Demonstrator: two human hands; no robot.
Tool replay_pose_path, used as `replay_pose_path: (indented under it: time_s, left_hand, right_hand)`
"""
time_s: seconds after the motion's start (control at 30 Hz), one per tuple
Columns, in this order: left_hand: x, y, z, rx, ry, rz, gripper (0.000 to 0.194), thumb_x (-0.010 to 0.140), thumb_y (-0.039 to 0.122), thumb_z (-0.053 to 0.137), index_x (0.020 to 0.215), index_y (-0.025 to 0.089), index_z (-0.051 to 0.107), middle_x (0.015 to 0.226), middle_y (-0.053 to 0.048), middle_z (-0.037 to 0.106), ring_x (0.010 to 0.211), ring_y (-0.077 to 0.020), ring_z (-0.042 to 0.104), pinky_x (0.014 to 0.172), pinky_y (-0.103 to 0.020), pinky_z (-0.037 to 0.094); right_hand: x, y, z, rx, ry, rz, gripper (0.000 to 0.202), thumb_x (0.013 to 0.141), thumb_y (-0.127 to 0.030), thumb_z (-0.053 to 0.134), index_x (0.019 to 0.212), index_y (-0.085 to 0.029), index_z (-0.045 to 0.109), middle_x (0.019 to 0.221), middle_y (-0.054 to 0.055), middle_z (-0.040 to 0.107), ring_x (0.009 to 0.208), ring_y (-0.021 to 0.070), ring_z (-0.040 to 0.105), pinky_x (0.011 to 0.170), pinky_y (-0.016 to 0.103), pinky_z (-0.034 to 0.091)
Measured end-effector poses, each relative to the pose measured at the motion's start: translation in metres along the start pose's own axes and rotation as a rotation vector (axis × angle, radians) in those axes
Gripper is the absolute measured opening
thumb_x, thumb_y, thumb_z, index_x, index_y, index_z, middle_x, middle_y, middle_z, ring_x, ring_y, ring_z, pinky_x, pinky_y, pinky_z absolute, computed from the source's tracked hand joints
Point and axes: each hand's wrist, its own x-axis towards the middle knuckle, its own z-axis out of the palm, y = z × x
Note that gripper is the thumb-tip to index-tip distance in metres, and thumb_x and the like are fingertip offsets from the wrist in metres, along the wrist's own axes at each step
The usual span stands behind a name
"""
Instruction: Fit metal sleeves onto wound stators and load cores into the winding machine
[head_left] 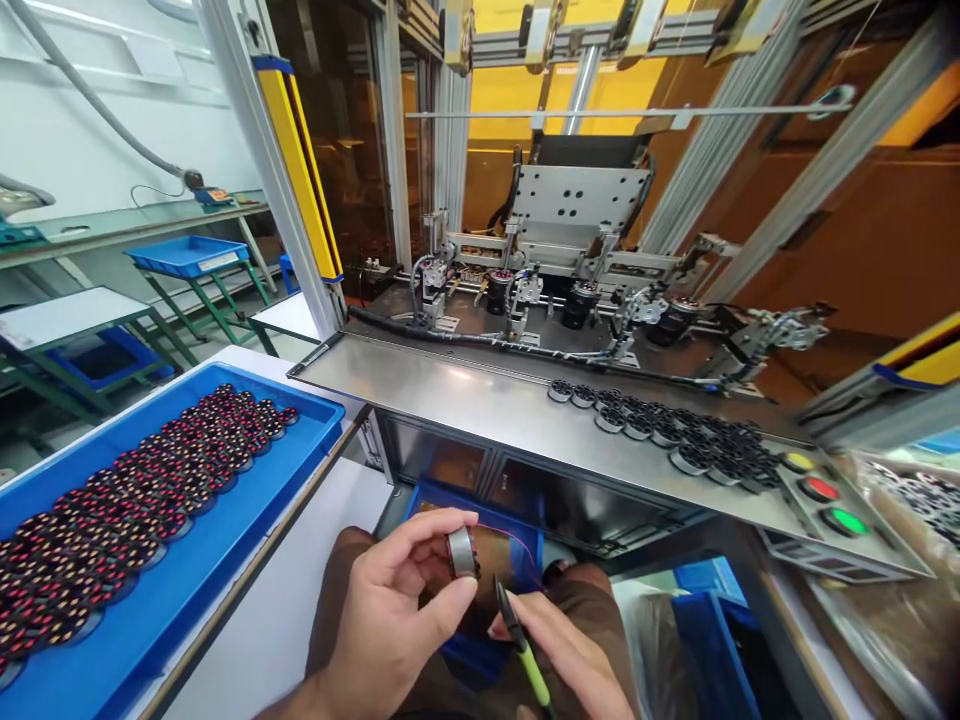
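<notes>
Left hand (397, 605) has its thumb and forefinger closed around a silver-banded round part (461, 553), tipped on edge above the person's lap, in front of the steel ledge. Right hand (566, 640) grips a dark-tipped tool (534, 675) with a lime-green handle, the tip pointing up near the part but apart from it. Thin red wire (525, 545) loops past them on the right, over the blue container (420, 498) low between the knees, and it lies close to where the tool works.

To the left, a big blue tray (292, 440) holds rows of round pieces dotted red and pale; its raised rim and the table edge (251, 570) bound that side. Ahead runs the steel ledge (450, 385), bare over its left half, while black rings (675, 435) crowd its right half up to the button box (791, 495) with yellow, red and green buttons. Behind, a black cable (480, 345) follows the back of the ledge, and the machine's fixtures (581, 300) stand beyond it. At lower right, a blue bin (712, 650) sits beside the person's leg. Open air surrounds both hands below the ledge's front edge, with the thighs close underneath.
</notes>
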Motion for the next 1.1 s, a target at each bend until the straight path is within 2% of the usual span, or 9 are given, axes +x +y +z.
replay_pose_path:
  time_s: [0.1,0.23,0.33,0.43,0.5,0.63,0.77,0.87,1.1]
  left_hand:
    - [-0.003,0.001,0.0,0.037,0.015,0.051,0.033,0.081,0.013,0.073,0.112,0.025,0.071,0.119,-0.007,0.072,0.1,-0.0172,0.07,0.087,-0.021,0.057]
    - [-0.005,0.003,-0.003,0.092,0.017,0.07,0.033,0.081,0.013,0.073,0.112,0.024,0.071,0.115,-0.007,0.073,0.101,-0.0183,0.07,0.087,-0.022,0.058]
    - [-0.006,0.003,-0.004,0.118,0.014,0.068,0.033,0.081,0.014,0.074,0.112,0.025,0.071,0.114,-0.006,0.073,0.103,-0.0182,0.069,0.09,-0.022,0.057]
    - [-0.006,0.0,-0.005,0.115,0.005,0.058,0.033,0.081,0.015,0.074,0.112,0.027,0.07,0.115,-0.005,0.072,0.106,-0.0181,0.068,0.093,-0.022,0.056]
    - [-0.006,-0.001,-0.005,0.101,0.0,0.042,0.033,0.082,0.015,0.074,0.113,0.027,0.07,0.116,-0.005,0.072,0.107,-0.0182,0.068,0.093,-0.022,0.055]
    - [-0.006,-0.002,-0.007,0.048,-0.03,0.052,0.031,0.083,0.018,0.073,0.112,0.027,0.069,0.119,-0.006,0.07,0.107,-0.0191,0.067,0.09,-0.024,0.056]
    - [-0.005,0.002,-0.006,0.076,-0.044,0.137,0.02,0.089,0.02,0.066,0.107,0.027,0.07,0.118,-0.006,0.071,0.109,-0.0179,0.066,0.092,-0.024,0.054]
    - [-0.005,0.006,-0.004,0.139,-0.008,0.185,0.017,0.091,0.017,0.063,0.102,0.027,0.071,0.114,-0.004,0.073,0.107,-0.015,0.066,0.092,-0.021,0.053]
    - [-0.003,0.009,-0.003,0.205,0.013,0.26,0.021,0.089,0.013,0.064,0.102,0.028,0.071,0.113,-0.003,0.074,0.105,-0.0151,0.068,0.086,-0.02,0.055]
  right_hand:
    - [0.01,0.0,-0.004,0.006,-0.016,-0.046,0.069,0.085,-0.011,0.056,0.15,-0.022,0.037,0.119,0.012,0.061,0.112,0.0238,0.061,0.097,0.03,0.051]
    - [0.012,0.001,0.001,0.037,-0.029,-0.07,0.074,0.08,-0.006,0.055,0.15,-0.023,0.036,0.114,0.011,0.06,0.101,0.022,0.063,0.087,0.029,0.055]
    - [0.008,0.003,0.004,0.041,-0.047,-0.047,0.075,0.08,-0.004,0.053,0.15,-0.024,0.035,0.107,0.01,0.06,0.089,0.0199,0.063,0.082,0.031,0.056]
    - [0.004,0.005,0.005,-0.014,-0.025,-0.036,0.074,0.082,-0.001,0.051,0.15,-0.025,0.035,0.098,0.008,0.062,0.082,0.0193,0.064,0.073,0.027,0.056]
    - [0.001,0.007,0.005,-0.059,0.0,-0.047,0.075,0.083,-0.002,0.052,0.151,-0.026,0.034,0.096,0.008,0.065,0.081,0.0203,0.066,0.07,0.025,0.056]
    - [0.0,0.009,0.003,-0.078,0.028,-0.034,0.073,0.083,-0.004,0.052,0.15,-0.027,0.036,0.106,0.009,0.065,0.088,0.0216,0.067,0.076,0.026,0.057]
    - [0.003,0.008,0.007,0.025,-0.041,-0.006,0.056,0.095,-0.017,0.045,0.15,-0.026,0.036,0.104,0.01,0.063,0.087,0.0201,0.066,0.079,0.028,0.056]
    - [0.005,0.007,0.014,0.095,-0.028,0.031,0.048,0.103,-0.025,0.032,0.15,-0.027,0.037,0.107,0.011,0.061,0.094,0.0201,0.064,0.083,0.03,0.055]
    - [0.011,0.004,0.017,0.143,0.025,0.027,0.046,0.104,-0.032,0.034,0.149,-0.028,0.039,0.104,0.01,0.06,0.089,0.0192,0.062,0.08,0.029,0.054]
